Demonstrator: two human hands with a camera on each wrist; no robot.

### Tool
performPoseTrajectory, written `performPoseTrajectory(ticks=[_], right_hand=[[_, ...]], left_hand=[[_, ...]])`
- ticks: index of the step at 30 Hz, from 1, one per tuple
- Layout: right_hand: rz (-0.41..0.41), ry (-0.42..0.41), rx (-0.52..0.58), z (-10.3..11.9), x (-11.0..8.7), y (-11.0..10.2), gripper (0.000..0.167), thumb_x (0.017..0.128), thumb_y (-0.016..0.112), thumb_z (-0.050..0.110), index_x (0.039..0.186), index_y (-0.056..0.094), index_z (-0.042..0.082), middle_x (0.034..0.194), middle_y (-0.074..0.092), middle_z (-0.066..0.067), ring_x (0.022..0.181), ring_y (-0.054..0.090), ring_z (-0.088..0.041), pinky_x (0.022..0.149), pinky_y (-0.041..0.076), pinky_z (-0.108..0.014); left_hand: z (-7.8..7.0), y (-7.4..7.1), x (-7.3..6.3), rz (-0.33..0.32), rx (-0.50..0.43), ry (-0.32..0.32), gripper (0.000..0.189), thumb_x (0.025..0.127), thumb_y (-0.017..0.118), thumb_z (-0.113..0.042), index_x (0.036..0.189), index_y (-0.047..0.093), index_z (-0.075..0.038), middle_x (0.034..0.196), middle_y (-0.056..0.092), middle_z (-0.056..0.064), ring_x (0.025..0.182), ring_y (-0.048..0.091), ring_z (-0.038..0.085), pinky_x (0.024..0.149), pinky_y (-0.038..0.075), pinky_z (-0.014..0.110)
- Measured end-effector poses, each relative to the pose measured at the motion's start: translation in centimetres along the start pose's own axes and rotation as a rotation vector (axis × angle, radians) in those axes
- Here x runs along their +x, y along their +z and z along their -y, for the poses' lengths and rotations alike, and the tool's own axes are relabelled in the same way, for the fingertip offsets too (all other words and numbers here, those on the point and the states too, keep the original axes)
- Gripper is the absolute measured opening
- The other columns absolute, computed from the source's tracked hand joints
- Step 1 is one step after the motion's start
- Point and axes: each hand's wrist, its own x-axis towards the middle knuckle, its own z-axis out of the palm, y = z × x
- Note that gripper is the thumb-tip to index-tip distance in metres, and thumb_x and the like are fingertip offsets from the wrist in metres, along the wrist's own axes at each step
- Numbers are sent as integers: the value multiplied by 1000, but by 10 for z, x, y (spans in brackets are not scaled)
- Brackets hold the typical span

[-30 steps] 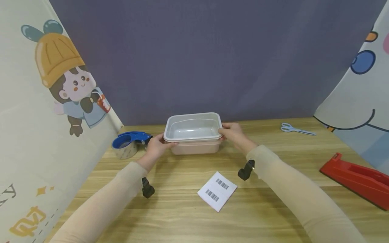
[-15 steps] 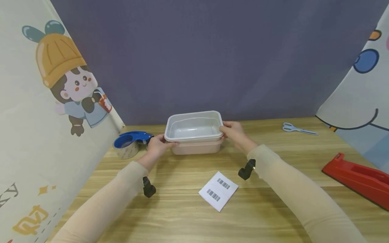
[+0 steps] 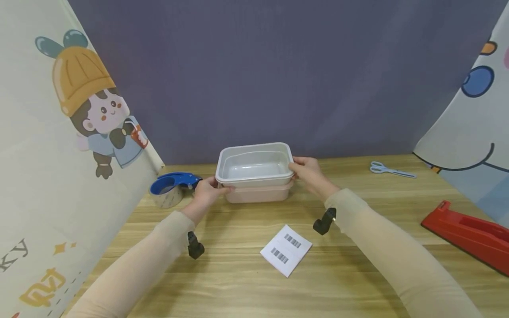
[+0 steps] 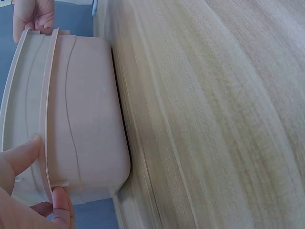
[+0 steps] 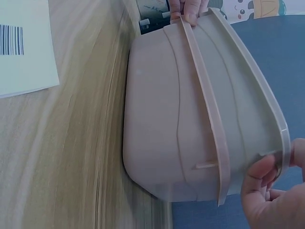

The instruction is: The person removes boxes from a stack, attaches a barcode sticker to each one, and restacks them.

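Note:
A white plastic bin [image 3: 254,170] sits nested in a pink plastic bin [image 3: 257,194] near the back of the table; the white one stands partly raised out, higher at its right end. My left hand [image 3: 207,193] grips the pink bin's rim at the left end, its thumb [image 4: 29,151] lying against the white bin's side and its fingers under the pink rim. At the opposite end my right hand [image 3: 312,176] pinches the white bin's rim, fingers curled beneath it in the right wrist view. The pink bin's base rests on the table.
A folded white paper with barcodes [image 3: 286,251] lies in front of the bins. A blue tape gun with a roll [image 3: 169,187] stands at left. Light blue scissors [image 3: 391,170] and a red tape dispenser [image 3: 467,236] lie at right. A dark curtain [image 3: 278,79] hangs behind.
The white bin has risen a little out of the pink bin, more at its right end. My right hand has moved up with it; the left has stayed about where it was.

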Motion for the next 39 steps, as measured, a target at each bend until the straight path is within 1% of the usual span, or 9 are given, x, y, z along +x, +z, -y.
performPoseTrajectory(ticks=[3, 5, 10, 14, 18, 23, 26, 35, 39], right_hand=[[0, 0, -4, 0, -1, -1, 52, 87, 52, 1, 138, 45, -8, 131, 56, -28, 73, 56, -7, 68, 54, -19], [2, 1, -5, 0, -2, -2, 52, 88, 52, 2, 138, 45, -8, 132, 55, -28, 81, 58, -12, 71, 54, -20], [-5, 7, 20, 4, -2, -3, 52, 89, 52, 3, 139, 44, -8, 137, 52, -25, 104, 58, -26, 71, 53, -15], [-15, 12, 55, 12, -4, -5, 54, 89, 52, 2, 140, 41, -8, 140, 50, -24, 112, 56, -30, 70, 53, -12], [-25, 9, 71, 19, -7, -9, 54, 89, 52, 3, 140, 41, -8, 140, 50, -25, 108, 58, -26, 69, 53, -11], [-47, -7, 73, 27, -9, -16, 52, 89, 52, 2, 138, 44, -10, 136, 52, -27, 88, 60, -15, 66, 53, -12], [-62, -4, 71, 29, -9, -22, 52, 88, 52, 2, 138, 44, -10, 135, 52, -27, 78, 59, -9, 67, 54, -12], [-94, 6, 45, 25, -13, -52, 53, 89, 51, 5, 140, 42, -9, 137, 50, -27, 70, 57, -1, 67, 53, -10], [-99, 11, -4, 22, -15, -69, 55, 90, 51, 7, 141, 40, -7, 138, 49, -26, 72, 58, 0, 70, 52, -9]], left_hand=[[0, 0, -2, 3, -6, -9, 55, 77, 82, -22, 126, 62, -7, 134, 60, 12, 131, 48, 29, 113, 37, 48], [0, 0, -2, 6, -4, -14, 52, 78, 81, -22, 125, 63, -7, 132, 62, 13, 128, 50, 29, 112, 39, 47], [-1, 0, -3, 12, -5, -30, 56, 79, 80, -23, 129, 60, -6, 131, 61, 14, 123, 54, 28, 107, 44, 43], [-2, -1, -3, 25, -28, -45, 68, 80, 80, -22, 139, 51, -6, 141, 54, 13, 131, 49, 28, 110, 43, 42], [-3, 0, 0, 29, -44, -39, 73, 80, 80, -21, 143, 46, -7, 146, 48, 11, 135, 45, 27, 111, 41, 39], [-4, 1, 1, 26, -42, -21, 68, 82, 78, -18, 141, 48, -6, 142, 52, 14, 132, 48, 29, 111, 42, 41], [-4, 1, 1, 18, -15, -18, 67, 82, 78, -18, 141, 49, -6, 140, 55, 15, 130, 49, 30, 110, 42, 43], [-5, 0, 0, 7, 3, -20, 67, 82, 78, -19, 140, 49, -3, 135, 58, 19, 122, 55, 31, 106, 46, 42], [-6, 0, -2, 13, 15, -26, 66, 83, 77, -18, 140, 49, -3, 134, 58, 19, 121, 56, 31, 105, 47, 42]])
